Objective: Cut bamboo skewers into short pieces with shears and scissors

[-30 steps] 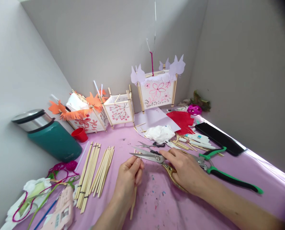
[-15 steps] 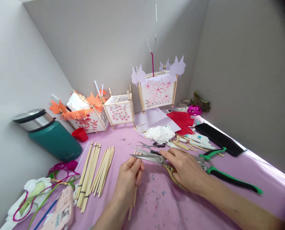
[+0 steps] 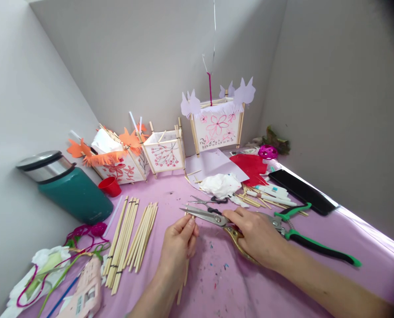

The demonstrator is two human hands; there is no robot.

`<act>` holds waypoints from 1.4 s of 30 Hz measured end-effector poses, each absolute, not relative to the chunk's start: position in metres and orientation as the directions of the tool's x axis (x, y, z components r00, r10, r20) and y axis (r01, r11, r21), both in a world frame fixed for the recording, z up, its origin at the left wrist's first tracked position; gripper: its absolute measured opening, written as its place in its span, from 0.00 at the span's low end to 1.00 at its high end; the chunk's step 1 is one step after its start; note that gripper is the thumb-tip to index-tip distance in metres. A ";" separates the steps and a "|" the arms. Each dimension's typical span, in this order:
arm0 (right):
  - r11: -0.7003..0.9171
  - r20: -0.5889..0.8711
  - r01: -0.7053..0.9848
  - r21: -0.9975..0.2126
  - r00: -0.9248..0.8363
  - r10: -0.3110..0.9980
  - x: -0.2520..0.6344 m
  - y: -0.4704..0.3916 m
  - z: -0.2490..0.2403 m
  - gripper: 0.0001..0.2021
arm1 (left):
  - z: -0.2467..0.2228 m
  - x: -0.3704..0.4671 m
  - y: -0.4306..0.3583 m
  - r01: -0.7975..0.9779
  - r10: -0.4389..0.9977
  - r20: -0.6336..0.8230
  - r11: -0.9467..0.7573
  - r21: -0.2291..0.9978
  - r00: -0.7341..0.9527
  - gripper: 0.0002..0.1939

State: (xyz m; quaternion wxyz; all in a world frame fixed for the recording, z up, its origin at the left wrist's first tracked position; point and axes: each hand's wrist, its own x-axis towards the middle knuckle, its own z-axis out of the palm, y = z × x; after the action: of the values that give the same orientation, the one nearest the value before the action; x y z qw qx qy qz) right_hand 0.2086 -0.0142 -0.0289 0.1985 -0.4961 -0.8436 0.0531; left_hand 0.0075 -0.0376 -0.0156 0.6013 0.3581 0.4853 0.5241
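My left hand [image 3: 177,245] pinches thin bamboo sticks [image 3: 179,295], whose lower ends show beneath the fingers and whose tips reach just above them. Gold-handled scissors [image 3: 206,215] are gripped in my right hand [image 3: 258,234], with the blades pointing left across the stick tips. The blades lie nearly together; whether they touch the sticks is hard to make out. Behind them lies a smaller pair of scissors with black handles [image 3: 219,200]. To the left are a banded bundle of bamboo sticks [image 3: 122,240] and a loose pile of sticks [image 3: 144,236].
Three paper lanterns stand or hang at the back: orange-trimmed [image 3: 119,170], plain-topped [image 3: 166,155] and purple-trimmed [image 3: 218,128]. A teal bottle [image 3: 74,192], red cup [image 3: 110,187] and pink glue gun [image 3: 86,291] are left. Green-handled pruners [image 3: 322,247], markers [image 3: 272,196] and a phone [image 3: 302,192] lie right.
The scissors' blades have drawn closer together over the stick tips. Both hands stay in almost the same place, and the view has shifted very slightly.
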 end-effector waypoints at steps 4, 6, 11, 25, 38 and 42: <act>0.500 0.294 0.788 -0.359 -0.413 0.862 0.208 -0.012 -0.032 0.17 | -0.014 0.006 -0.037 -0.292 0.986 -0.163 0.152 0.944 -0.014 0.17; 0.501 0.318 0.750 -0.432 -0.393 0.863 0.207 -0.010 -0.032 0.17 | -0.011 0.007 -0.037 -0.313 0.992 -0.128 0.115 0.943 -0.020 0.13; 0.503 0.370 0.678 -0.537 -0.346 0.862 0.211 -0.005 -0.028 0.15 | -0.008 0.009 -0.039 -0.365 0.996 -0.089 0.085 0.927 0.004 0.13; 0.624 0.441 0.725 -0.291 -0.477 0.760 0.219 -0.004 -0.025 0.30 | -0.010 0.006 -0.039 -0.295 0.993 -0.117 0.109 0.949 -0.010 0.13; 0.622 0.351 0.655 -0.429 -0.513 0.783 0.222 -0.004 -0.016 0.20 | -0.008 0.008 -0.040 -0.284 0.997 -0.067 0.058 0.957 -0.024 0.11; 0.656 0.384 0.641 -0.399 -0.533 0.754 0.226 -0.002 -0.015 0.21 | -0.006 0.007 -0.041 -0.280 0.997 -0.075 0.070 0.957 -0.007 0.12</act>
State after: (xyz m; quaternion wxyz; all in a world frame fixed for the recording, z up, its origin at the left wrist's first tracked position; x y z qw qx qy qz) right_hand 0.2260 -0.0021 -0.0153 0.2696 -0.4012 -0.8691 0.1050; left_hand 0.0075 -0.0409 -0.0063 0.5792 0.4010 0.4467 0.5515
